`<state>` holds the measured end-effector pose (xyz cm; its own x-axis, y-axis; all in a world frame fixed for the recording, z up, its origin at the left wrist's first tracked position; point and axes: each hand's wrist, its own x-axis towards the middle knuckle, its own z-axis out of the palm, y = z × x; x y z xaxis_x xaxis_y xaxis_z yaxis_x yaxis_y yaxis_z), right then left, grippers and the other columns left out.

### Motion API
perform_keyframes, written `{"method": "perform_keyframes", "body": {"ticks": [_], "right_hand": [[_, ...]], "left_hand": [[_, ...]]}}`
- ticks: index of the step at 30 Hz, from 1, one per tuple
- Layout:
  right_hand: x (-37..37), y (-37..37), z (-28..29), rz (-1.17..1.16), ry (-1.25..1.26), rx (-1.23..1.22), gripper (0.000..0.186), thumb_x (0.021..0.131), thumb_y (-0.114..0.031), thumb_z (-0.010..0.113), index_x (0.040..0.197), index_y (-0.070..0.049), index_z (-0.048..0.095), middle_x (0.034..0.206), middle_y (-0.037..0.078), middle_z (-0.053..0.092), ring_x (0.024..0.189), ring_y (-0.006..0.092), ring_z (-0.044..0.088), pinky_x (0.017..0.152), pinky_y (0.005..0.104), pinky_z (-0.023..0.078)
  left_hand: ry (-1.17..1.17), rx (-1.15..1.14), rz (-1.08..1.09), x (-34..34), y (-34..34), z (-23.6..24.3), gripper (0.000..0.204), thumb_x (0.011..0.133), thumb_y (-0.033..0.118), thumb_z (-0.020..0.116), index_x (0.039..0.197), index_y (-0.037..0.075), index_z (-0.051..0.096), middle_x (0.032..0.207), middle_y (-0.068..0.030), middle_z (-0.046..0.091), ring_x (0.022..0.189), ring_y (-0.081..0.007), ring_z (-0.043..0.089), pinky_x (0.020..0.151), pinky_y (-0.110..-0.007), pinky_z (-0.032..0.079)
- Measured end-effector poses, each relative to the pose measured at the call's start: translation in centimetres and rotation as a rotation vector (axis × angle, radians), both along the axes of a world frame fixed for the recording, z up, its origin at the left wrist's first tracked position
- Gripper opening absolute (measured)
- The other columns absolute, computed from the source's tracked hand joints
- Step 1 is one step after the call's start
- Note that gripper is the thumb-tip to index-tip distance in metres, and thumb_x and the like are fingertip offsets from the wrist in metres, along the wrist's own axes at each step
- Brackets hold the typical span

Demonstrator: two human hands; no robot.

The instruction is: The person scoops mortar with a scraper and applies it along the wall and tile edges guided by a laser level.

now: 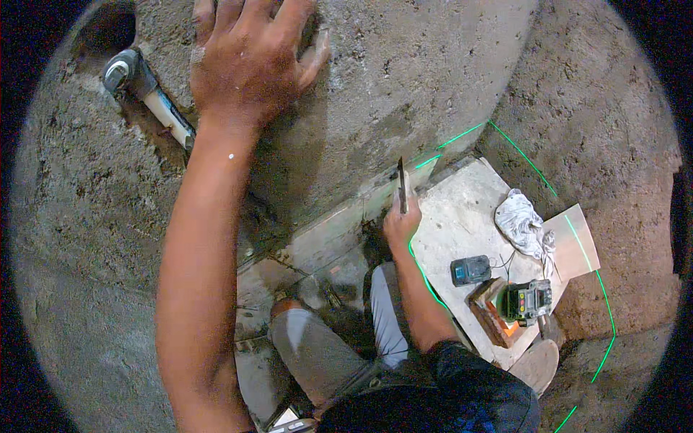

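My left hand (245, 68) lies against the rough cement wall (404, 65) at the top, its fingers stretched out and spread; the fingertips run out of the picture. Lower down and to the right, my right hand (401, 225) is closed around a thin, dark, blade-like tool (402, 177). That tool points up along the wall and is seen nearly edge-on, so its exact kind does not show. Left of my left forearm, a pale pipe with a grey elbow fitting (155, 97) sits in a groove cut into the wall.
Right of my right arm, a pale board (451, 206) carries a crumpled white cloth (518, 222), a dark battery pack (471, 270), and a laser level (528, 302) beside a brick (491, 310). Green laser lines cross the walls. A beige tile (577, 245) leans at the board's right edge.
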<state>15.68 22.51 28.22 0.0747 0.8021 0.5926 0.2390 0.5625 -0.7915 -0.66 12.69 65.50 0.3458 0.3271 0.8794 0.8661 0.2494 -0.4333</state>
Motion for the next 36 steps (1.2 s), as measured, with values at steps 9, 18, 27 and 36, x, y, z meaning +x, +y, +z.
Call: {"method": "perform_keyframes", "body": {"ticks": [9,18,27,36], "right_hand": [[-0.3,0.1,-1.3,0.056,-0.324,0.216,0.055,0.088,-0.010,0.062,0.142,-0.010,0.050,0.150,0.015,0.045,0.140,0.0404,0.038,0.113,0.0521,0.032],[4.2,0.4,-0.9,0.061,-0.759,0.247,0.055,0.078,-0.020,0.069,0.133,-0.022,0.061,0.146,0.005,0.051,0.132,0.0395,0.045,0.106,0.0527,0.039],[7.1,-0.8,-1.1,0.159,-0.889,0.176,0.056,0.071,-0.008,0.072,0.125,-0.020,0.066,0.144,0.005,0.053,0.124,0.0387,0.050,0.100,0.0488,0.044],[6.5,4.1,0.2,0.078,-0.519,0.361,0.052,0.078,-0.015,0.068,0.130,-0.016,0.063,0.141,0.014,0.053,0.124,0.0410,0.049,0.105,0.0503,0.040]], "left_hand": [[0.055,0.067,0.026,0.4,0.4,0.0,0.047,0.072,0.024,0.078,0.113,0.006,0.062,0.140,-0.0178,0.050,0.137,-0.0372,0.040,0.119,-0.055,0.022],[-0.012,0.030,0.016,0.6,0.2,-0.1,0.049,0.071,0.022,0.079,0.113,0.005,0.062,0.143,-0.0176,0.049,0.138,-0.0368,0.039,0.119,-0.055,0.021],[-0.047,-0.009,0.008,0.6,0.1,0.0,0.053,0.070,0.024,0.079,0.117,0.006,0.061,0.143,-0.0173,0.049,0.139,-0.0368,0.039,0.119,-0.056,0.021],[-0.027,0.011,0.031,0.9,-0.1,0.1,0.051,0.070,0.022,0.078,0.116,0.005,0.061,0.141,-0.0175,0.050,0.138,-0.0369,0.040,0.119,-0.055,0.021]]}}
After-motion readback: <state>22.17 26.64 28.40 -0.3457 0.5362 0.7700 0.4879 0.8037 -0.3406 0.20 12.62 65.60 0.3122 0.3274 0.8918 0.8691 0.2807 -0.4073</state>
